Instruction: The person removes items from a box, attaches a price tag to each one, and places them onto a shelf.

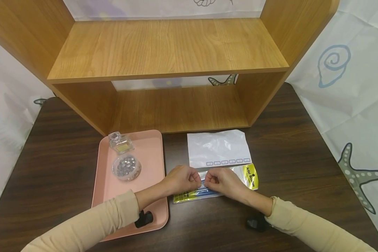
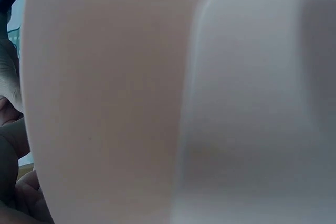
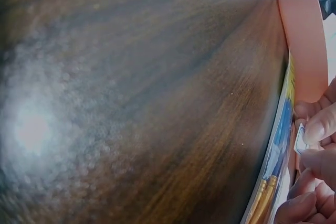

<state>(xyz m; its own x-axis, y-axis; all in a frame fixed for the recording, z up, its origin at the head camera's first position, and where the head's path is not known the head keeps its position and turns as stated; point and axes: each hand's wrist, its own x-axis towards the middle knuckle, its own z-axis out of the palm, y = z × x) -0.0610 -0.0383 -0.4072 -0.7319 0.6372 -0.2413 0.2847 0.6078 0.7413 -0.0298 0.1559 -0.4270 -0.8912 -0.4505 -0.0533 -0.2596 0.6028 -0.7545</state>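
My left hand (image 1: 180, 180) and right hand (image 1: 225, 182) meet over a clear and yellow pack of artist brushes (image 1: 251, 176), with their fingers curled in pinches. In the right wrist view a small white label with a blue border (image 3: 300, 140) is pinched between the fingertips and thumbs of both hands. The head view hides this label. Beneath the hands, blue-handled brushes (image 1: 205, 192) show through the pack. Just beyond it lies a white sheet (image 1: 218, 147) with a row of several blue-framed labels along its near edge. The left wrist view is mostly filled by a blurred pink tray.
On the left lies the pink tray (image 1: 151, 157). It holds a glass perfume bottle (image 1: 122, 144) and a round clear tub of silvery pieces (image 1: 126, 167). A wooden shelf unit (image 1: 176, 108) stands at the back of the dark table (image 1: 289, 150). My left forearm crosses over the tray.
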